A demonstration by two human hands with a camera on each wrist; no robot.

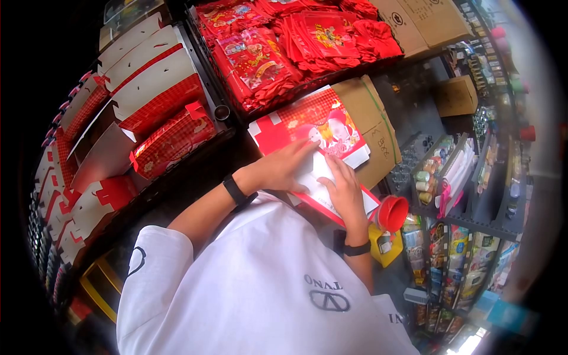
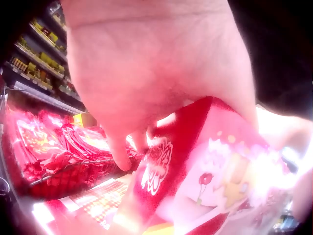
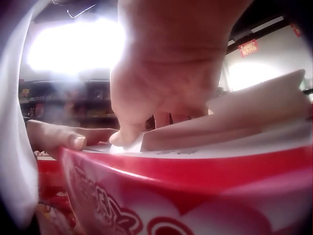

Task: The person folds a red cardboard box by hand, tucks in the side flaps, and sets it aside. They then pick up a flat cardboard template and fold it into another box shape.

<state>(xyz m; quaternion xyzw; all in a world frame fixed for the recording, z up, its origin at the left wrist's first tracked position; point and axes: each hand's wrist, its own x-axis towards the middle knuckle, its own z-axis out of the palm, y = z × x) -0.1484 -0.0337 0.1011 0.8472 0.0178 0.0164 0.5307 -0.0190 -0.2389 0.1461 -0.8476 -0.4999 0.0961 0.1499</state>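
A red, white and pink printed cardboard box (image 1: 361,204) stands in front of the person's chest, its white folded flaps facing up. The left hand (image 1: 281,167) grips the box's left end, its thumb on the near side. In the left wrist view the palm (image 2: 156,58) covers a corner of the box (image 2: 195,181), and the fingers reach past its red side. The right hand (image 1: 346,192) holds a white flap at the top. Seen from the right wrist, the thumb (image 3: 128,134) presses on the card beside a raised flap (image 3: 234,117); the other fingers are mostly hidden behind it.
Flat printed box blanks (image 1: 313,115) lie beyond the hands on a brown carton (image 1: 370,127). A crate holds red packets (image 1: 260,65). Partly folded boxes (image 1: 171,139) stack at left. A red bucket-like container (image 1: 393,213) and stocked shelves (image 1: 467,195) stand at right.
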